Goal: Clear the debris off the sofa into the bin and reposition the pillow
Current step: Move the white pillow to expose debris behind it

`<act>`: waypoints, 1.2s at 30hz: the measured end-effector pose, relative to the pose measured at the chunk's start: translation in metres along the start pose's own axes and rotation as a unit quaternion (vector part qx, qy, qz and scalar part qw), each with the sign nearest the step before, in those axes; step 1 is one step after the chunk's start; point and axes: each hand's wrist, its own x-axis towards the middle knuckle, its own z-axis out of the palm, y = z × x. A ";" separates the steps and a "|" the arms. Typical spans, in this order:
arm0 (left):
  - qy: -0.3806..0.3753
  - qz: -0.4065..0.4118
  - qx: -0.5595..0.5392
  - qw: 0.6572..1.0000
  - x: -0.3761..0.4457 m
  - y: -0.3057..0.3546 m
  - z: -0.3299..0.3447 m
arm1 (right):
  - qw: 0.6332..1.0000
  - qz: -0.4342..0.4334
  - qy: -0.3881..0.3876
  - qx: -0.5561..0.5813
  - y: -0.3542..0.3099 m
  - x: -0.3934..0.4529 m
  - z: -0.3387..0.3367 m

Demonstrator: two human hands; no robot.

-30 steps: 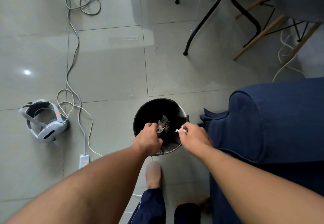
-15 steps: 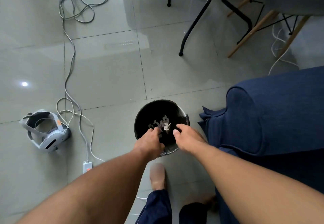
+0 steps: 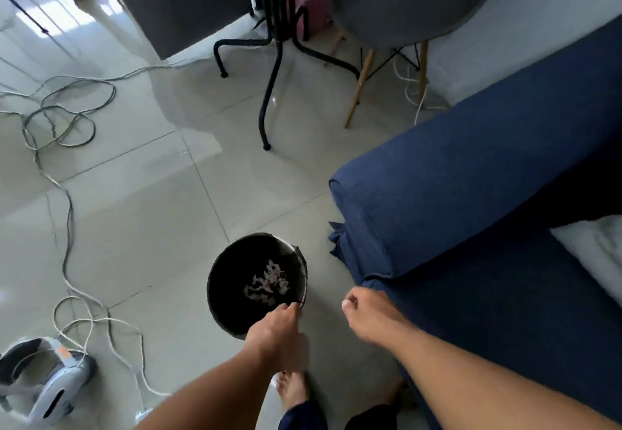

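Nearest the camera, two bare forearms reached forward over a bare foot [image 3: 293, 392] on the tiled floor [image 3: 161, 221]. The left hand [image 3: 277, 332] sat at the near rim of the bin [image 3: 218, 281], fingers curled together and touching the rim's edge; whether they pinched it could not be told. The right hand [image 3: 367, 317] hung just right of the bin, clear of it, fingers curled loosely inward with nothing visible in its grip. The bin, a round black container standing on the floor just beside the sofa [image 3: 471, 200], held a small heap of pale debris [image 3: 267, 283] at its bottom (shredded scraps, too blurred to identify further). The sofa, covered in dark blue fabric, filled the right side, its armrest toward the bin. A white pillow [image 3: 595, 254] lay on the seat at the far right edge, only partly in view. At lower left a white headset [image 3: 50, 386] lay on the floor among trailing cables [image 3: 67, 227]. Farther off stood a black-legged desk [image 3: 279, 59] and a grey chair [image 3: 404, 2] with wooden legs.
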 end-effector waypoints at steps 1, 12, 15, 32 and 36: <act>-0.002 0.016 0.018 1.000 0.000 0.011 0.002 | 1.000 0.006 0.011 0.001 0.016 -0.005 -0.009; -0.049 0.159 0.157 0.974 0.002 0.185 0.017 | 0.983 0.111 0.117 0.084 0.220 -0.089 -0.073; -0.045 0.192 0.167 0.966 -0.002 0.238 0.021 | 0.975 0.142 0.135 0.105 0.276 -0.118 -0.082; 0.029 0.381 0.318 0.868 -0.015 0.549 -0.022 | 0.906 0.186 0.313 0.213 0.468 -0.228 -0.139; 0.075 0.398 0.346 0.846 -0.021 0.614 -0.048 | 0.898 0.173 0.347 0.207 0.494 -0.239 -0.170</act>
